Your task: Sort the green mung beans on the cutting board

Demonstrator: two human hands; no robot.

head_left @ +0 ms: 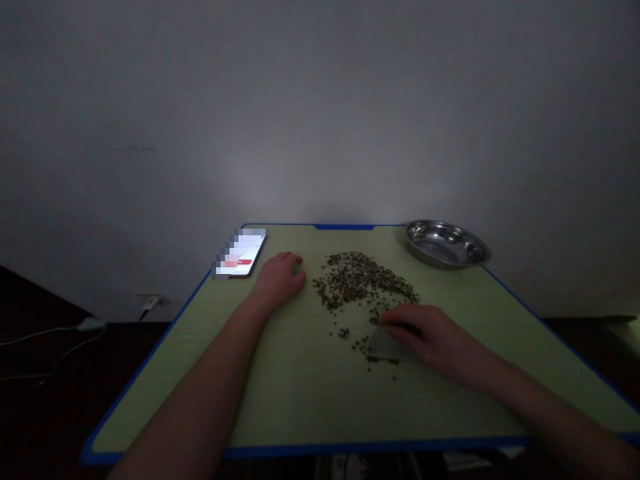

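Observation:
My right hand (417, 330) pinches a clear, half-round flat piece (385, 344), its straight edge down against the table. Small dark grains, like beans or seeds, lie scattered along that edge. Beyond it spreads a loose pile of the same grains (353, 277) in the middle of the table. My left hand (281, 277) rests on the tabletop left of the pile, holding nothing. Its fingers are loosely bent, with the thumb apart from them. What the grains are exactly is too small to tell in the dim light.
The pale green table (295, 393) has a blue rim and stands against a grey wall. A shallow steel bowl (447, 245) sits at its back right corner. A phone with a lit screen (243, 255) lies at the back left. White cables (93, 325) run at the far left.

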